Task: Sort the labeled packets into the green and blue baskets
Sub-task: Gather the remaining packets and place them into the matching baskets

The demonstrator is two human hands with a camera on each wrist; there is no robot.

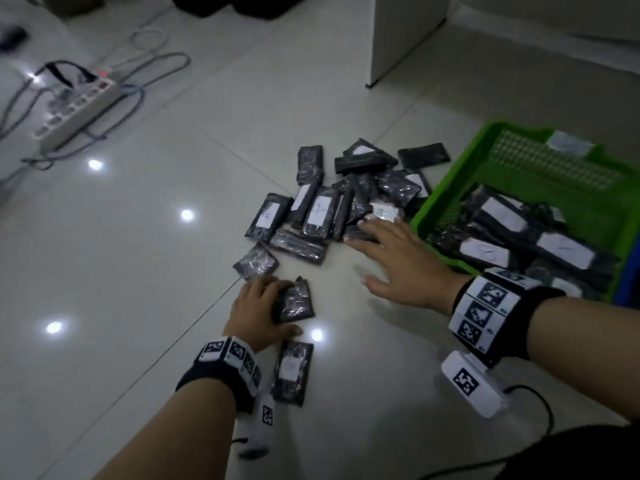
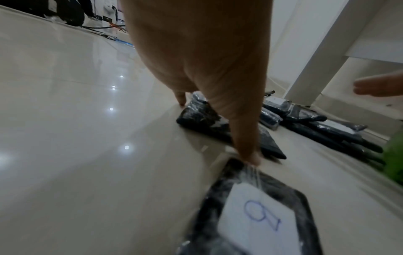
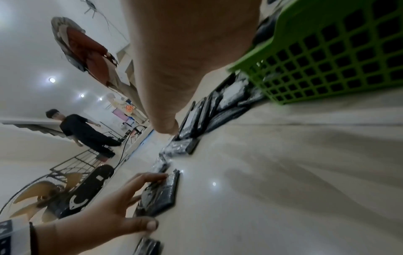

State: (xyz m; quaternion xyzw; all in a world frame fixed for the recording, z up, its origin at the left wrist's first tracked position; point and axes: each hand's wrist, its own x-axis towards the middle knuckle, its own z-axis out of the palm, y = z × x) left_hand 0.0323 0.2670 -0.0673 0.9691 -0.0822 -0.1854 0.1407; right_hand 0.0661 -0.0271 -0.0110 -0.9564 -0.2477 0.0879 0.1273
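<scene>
Several black wrapped packets (image 1: 325,206), some with white labels, lie in a loose pile on the tiled floor. The green basket (image 1: 446,199) at the right holds more labeled packets. A sliver of the blue basket (image 1: 627,285) shows just beyond it. My left hand (image 1: 258,306) grips a single packet (image 1: 296,303) lying apart from the pile, fingers over its far edge and thumb at its near edge. My right hand (image 1: 391,258) is spread flat over the floor, its fingertips touching packets at the pile's near edge beside the green basket. Another labeled packet (image 1: 291,372) lies by my left wrist.
A white power strip (image 1: 76,109) with tangled cables lies at the far left. A white furniture panel (image 1: 405,36) stands behind the pile. In the right wrist view a person (image 3: 82,132) stands across the room and a floor fan (image 3: 43,195) is nearby.
</scene>
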